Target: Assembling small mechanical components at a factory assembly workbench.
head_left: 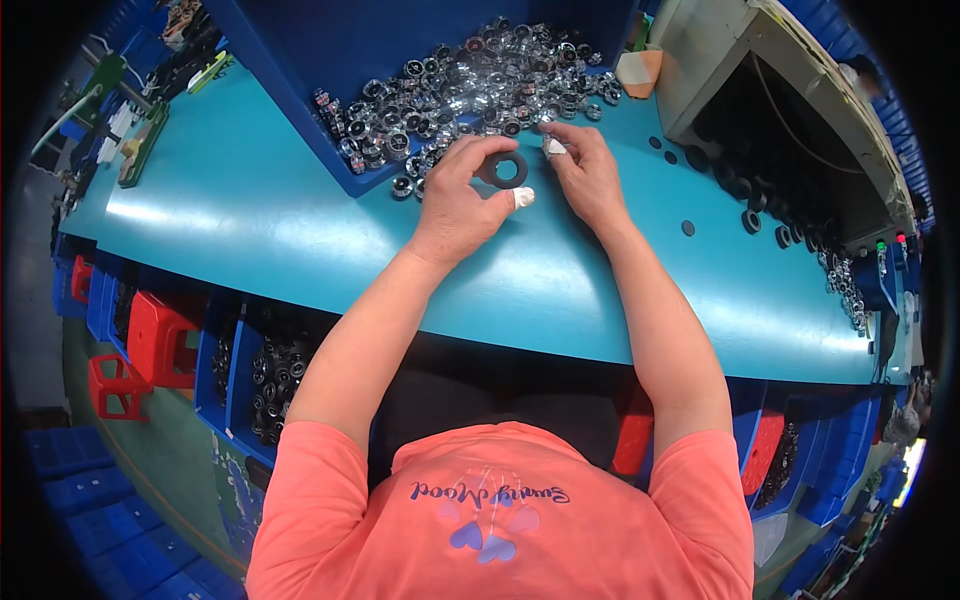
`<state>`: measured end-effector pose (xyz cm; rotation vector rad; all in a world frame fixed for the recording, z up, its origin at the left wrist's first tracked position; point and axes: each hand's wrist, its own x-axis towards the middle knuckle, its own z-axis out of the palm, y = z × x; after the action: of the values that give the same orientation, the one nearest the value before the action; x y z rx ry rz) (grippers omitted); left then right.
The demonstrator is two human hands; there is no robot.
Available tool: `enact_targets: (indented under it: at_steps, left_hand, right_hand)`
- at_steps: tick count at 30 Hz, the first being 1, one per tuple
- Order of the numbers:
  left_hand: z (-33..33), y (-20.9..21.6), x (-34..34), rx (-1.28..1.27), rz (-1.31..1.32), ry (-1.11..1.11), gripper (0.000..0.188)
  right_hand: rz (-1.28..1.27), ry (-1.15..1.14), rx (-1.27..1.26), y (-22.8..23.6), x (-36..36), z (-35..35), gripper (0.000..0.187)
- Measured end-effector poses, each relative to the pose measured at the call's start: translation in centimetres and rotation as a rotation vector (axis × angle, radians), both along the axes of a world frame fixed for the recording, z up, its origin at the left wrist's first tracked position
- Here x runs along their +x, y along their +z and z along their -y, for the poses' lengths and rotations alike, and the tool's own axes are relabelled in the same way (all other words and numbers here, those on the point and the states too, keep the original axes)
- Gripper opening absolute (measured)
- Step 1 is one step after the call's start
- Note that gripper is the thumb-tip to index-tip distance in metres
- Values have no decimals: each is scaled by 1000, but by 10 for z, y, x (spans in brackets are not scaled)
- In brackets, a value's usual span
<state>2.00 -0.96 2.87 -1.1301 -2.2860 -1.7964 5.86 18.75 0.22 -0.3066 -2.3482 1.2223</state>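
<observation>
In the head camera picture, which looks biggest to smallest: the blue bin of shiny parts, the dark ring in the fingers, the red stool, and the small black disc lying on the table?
1. Blue bin
2. Red stool
3. Dark ring, held in the left hand
4. Small black disc

The stool stands lower, farther from the camera, so its true size may be understated.

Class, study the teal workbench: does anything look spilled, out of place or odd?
Yes. A few shiny metal rings lie on the teal bench outside the blue tray's edge, apparently spilled. The left hand holds a black ring.
</observation>
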Motion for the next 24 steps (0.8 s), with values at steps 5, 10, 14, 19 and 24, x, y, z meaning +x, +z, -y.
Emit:
enact_targets:
  at_steps: [5,10,14,19,24]
  left_hand:
    - [1,1,-1,33,40,2,53]
    - [6,-8,-19,267,410,-169,48]
    - [7,-14,-24,546,855,-429,48]
    - [9,-22,-31,627,993,-543,52]
    - [8,-20,-28,628,992,-525,49]
  right_hand:
    - [-39,37,-34,2,1,4,28]
    - [-115,263,-501,9,-1,6,32]
    - [-133,376,-688,25,11,16,39]
    - [-163,407,-743,28,17,17,45]
    - [-178,410,-597,26,15,21,43]
